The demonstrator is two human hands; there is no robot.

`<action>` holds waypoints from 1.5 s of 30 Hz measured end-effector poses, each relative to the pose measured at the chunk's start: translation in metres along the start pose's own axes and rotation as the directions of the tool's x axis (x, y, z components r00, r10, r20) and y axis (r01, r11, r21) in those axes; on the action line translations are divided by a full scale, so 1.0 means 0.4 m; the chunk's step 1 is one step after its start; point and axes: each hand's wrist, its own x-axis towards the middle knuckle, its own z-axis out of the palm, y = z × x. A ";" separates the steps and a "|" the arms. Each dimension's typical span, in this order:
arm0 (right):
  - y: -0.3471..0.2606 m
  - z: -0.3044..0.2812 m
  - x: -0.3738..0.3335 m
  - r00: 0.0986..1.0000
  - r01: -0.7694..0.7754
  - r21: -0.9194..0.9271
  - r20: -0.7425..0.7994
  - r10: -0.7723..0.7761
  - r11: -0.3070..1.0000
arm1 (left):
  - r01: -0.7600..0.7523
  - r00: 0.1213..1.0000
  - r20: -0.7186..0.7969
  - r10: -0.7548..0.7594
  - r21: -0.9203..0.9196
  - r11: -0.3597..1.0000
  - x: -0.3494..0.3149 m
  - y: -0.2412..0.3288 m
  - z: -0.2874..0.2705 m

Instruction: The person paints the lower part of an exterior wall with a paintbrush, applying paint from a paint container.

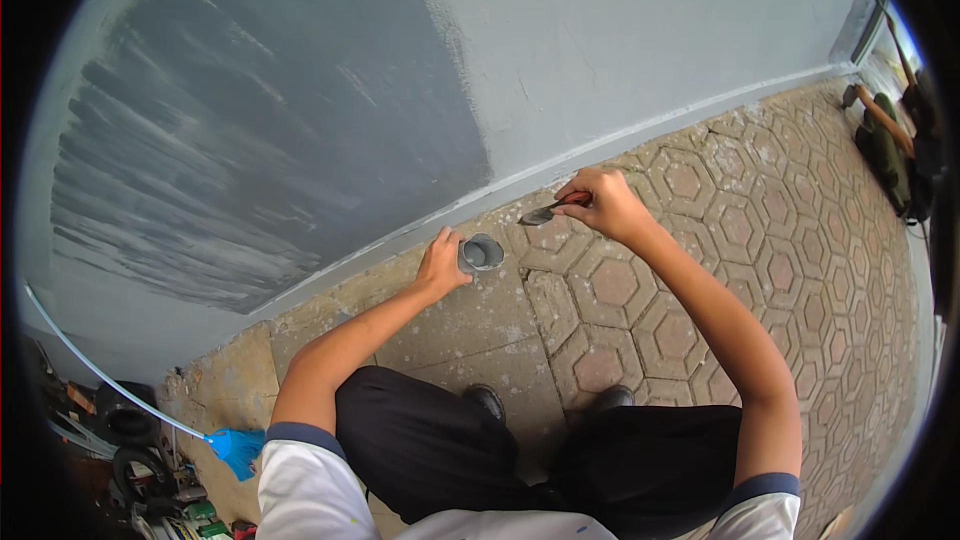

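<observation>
My left hand point(438, 265) is wrapped round the side of a small grey cup point(483, 253), whose open top faces me. Inside the cup the walls look coated in grey; how much paint it holds I cannot tell. My right hand point(604, 202) pinches the reddish handle of a paintbrush point(540, 215), its dark bristles pointing left toward the cup but apart from it. Both hands are out in front of my knees, near the foot of a light grey wall point(620, 30). A large darker grey painted patch point(300, 110) covers the wall's left part, streaky at its left side.
Hexagonal paving point(690, 330) spreads to the right, with paint-spotted concrete point(450, 335) before me. A blue broom point(237, 450) with a pale handle leans at the left, beside tyres point(140, 475) and clutter. A wooden-handled tool point(880, 120) and dark bags stand far right.
</observation>
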 end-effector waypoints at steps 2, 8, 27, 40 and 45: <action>0.006 0.025 -0.007 0.995 0.082 -0.046 0.057 -0.079 0.996 | -0.005 1.000 0.010 0.005 -0.039 0.999 0.004 0.021 0.007; 0.016 0.120 0.006 0.906 0.292 -0.010 0.325 -0.273 0.956 | -0.082 0.996 0.011 0.083 -0.073 0.994 -0.014 0.050 -0.002; -0.020 0.226 0.047 0.782 0.447 -0.248 0.574 -0.241 0.860 | -0.103 0.993 -0.047 0.107 0.083 0.991 -0.066 0.025 -0.056; 0.039 0.189 0.064 0.921 0.054 -0.102 0.390 -0.010 0.993 | -0.027 0.997 -0.079 0.021 -0.076 0.997 -0.067 0.032 -0.070; 0.098 0.180 0.057 0.914 0.114 -0.236 0.405 -0.009 0.965 | 0.006 0.996 -0.087 -0.015 -0.106 0.994 -0.059 0.039 -0.086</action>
